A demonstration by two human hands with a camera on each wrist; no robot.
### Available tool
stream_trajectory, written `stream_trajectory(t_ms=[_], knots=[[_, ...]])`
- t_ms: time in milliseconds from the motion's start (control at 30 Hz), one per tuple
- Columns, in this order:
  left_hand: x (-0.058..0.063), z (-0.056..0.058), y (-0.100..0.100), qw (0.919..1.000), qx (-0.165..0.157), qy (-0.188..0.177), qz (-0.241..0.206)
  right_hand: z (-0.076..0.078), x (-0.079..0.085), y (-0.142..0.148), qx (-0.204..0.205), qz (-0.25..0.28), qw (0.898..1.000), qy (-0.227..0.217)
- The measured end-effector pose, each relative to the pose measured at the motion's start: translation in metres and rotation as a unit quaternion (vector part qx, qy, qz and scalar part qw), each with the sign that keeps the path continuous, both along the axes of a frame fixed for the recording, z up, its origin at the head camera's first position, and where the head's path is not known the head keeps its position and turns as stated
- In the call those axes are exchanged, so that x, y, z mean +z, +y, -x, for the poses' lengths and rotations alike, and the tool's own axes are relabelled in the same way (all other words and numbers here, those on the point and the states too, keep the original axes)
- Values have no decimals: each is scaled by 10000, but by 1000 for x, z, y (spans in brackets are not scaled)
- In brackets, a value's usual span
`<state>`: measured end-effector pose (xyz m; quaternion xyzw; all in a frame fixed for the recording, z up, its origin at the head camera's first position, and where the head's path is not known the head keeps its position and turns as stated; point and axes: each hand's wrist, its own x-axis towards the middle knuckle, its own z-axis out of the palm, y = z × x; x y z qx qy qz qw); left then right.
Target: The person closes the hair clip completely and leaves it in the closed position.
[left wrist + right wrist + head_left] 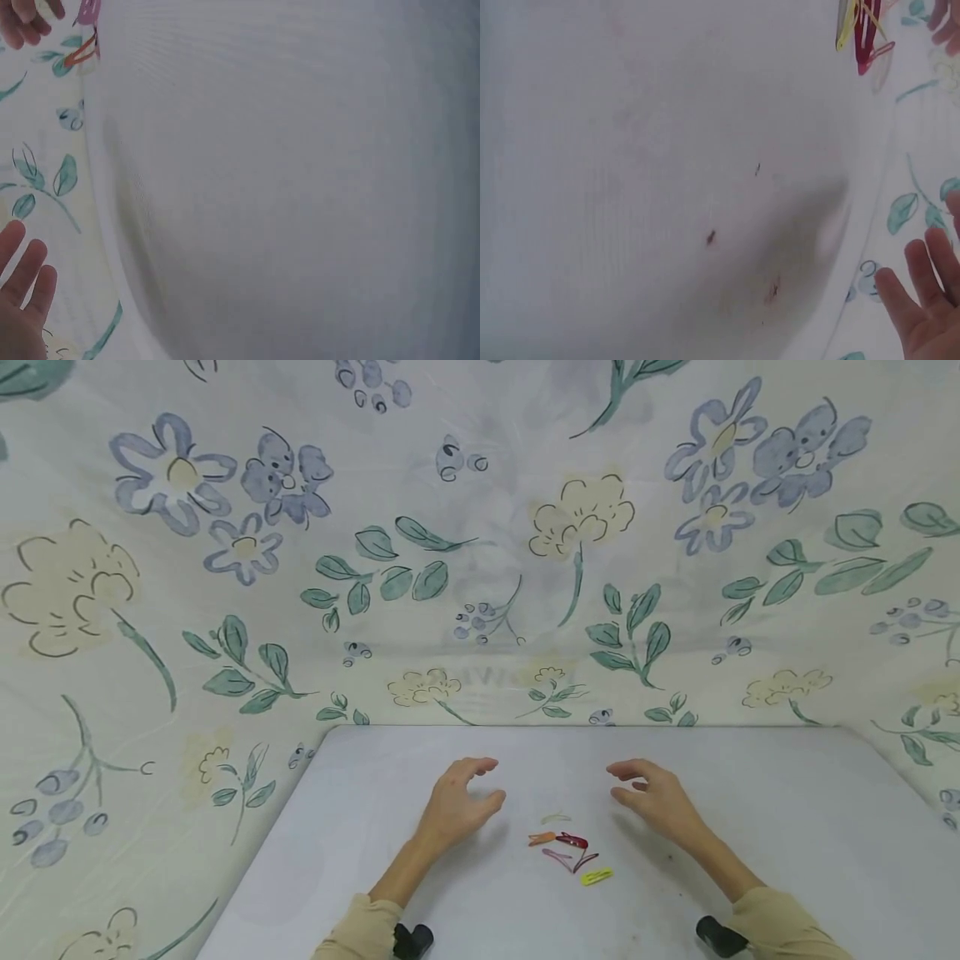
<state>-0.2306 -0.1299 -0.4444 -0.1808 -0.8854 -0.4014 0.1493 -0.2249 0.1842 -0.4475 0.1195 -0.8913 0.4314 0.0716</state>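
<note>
Several small snap hair clips lie in a loose cluster on the white table. A pale yellowish clip (pixel 556 817) is farthest back, with an orange clip (pixel 542 839) and a dark red clip (pixel 573 841) in front of it. Nearer are a pink clip (pixel 557 858), a dark reddish clip (pixel 587 862) that looks sprung apart, and a bright yellow clip (pixel 597 877). To the left of the clips hovers my left hand (pixel 456 806), fingers loosely bent and holding nothing. My right hand (pixel 658 800) mirrors it on the right, also holding nothing. Neither touches a clip.
The white tabletop (pixel 787 810) extends around the clips, with a few small dark specks (pixel 711 238) on the right side. A floral-patterned sheet (pixel 495 568) rises behind and beside the table. Black wrist devices (pixel 720 937) sit by both sleeves.
</note>
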Motion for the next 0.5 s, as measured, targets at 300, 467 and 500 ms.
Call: stream_trajectory(t_ms=[300, 467, 500], knots=[[-5, 2, 11, 9991, -354, -166, 138, 0, -5, -9, 111, 151, 9994, -293], [-6, 4, 16, 9985, -507, -199, 60, 2, -8, -14, 217, 311, 9981, -484], [-6, 4, 17, 9983, -532, -221, 47, 2, -8, -15, 241, 328, 9979, -505]])
